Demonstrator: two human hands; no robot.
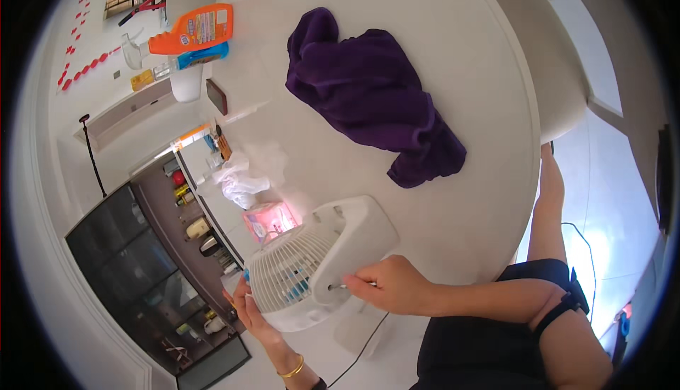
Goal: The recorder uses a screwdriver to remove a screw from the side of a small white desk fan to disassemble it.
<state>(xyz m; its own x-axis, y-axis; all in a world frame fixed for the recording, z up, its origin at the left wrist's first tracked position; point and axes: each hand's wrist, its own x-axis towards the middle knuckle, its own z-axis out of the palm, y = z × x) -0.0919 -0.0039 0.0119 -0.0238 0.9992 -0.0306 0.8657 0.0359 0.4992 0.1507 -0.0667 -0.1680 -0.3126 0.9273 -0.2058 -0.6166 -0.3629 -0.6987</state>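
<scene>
A white electric fan [324, 277] with a slatted grille and blue blades behind it is tipped on its side at the table's edge. My left hand [255, 318], with a gold bracelet at the wrist, grips the fan's housing by the grille; some of its fingers are hidden behind it. Pinched in my right hand [398, 285] is a thin, light-coloured rod [360, 284], much of it covered by my fingers. Its tip meets a small dark hole in the fan's flat white side. Whether it is a screwdriver I cannot make out.
On the white round table [453, 50] lie a crumpled purple cloth [368, 92], a pink packet [270, 220] and a white plastic bag [241, 181]. An orange spray bottle [202, 29] and a blue bottle [204, 55] stand together. A dark cord [363, 351] hangs below the fan. A chair [545, 57] adjoins the table.
</scene>
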